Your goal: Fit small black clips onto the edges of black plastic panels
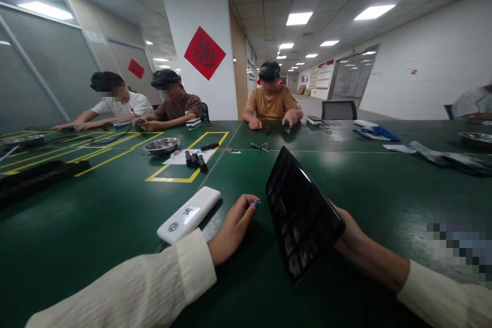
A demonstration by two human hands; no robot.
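My left hand [234, 225] is closed in a pinch above the green table, to the left of the tablet. Between thumb and finger shows a small blue piece with a metallic tip [257, 204], too small to name exactly. My right hand [351, 230] grips the right edge of a black tablet [303, 210]; its fingers are partly behind it. The tablet stands tilted over the table, its dark glossy face toward me with reflections on it. Just left of my left hand lies a white power bank [200, 210] with a label and a round dark spot.
Farther off on the green table [115, 230] are a metal bowl [162, 146], several black cylindrical parts [195, 160] on paper and a green-handled tool [259, 146]. A long black tray [42, 179] lies left; blue and grey cloths [378, 133] lie right. Several people sit across.
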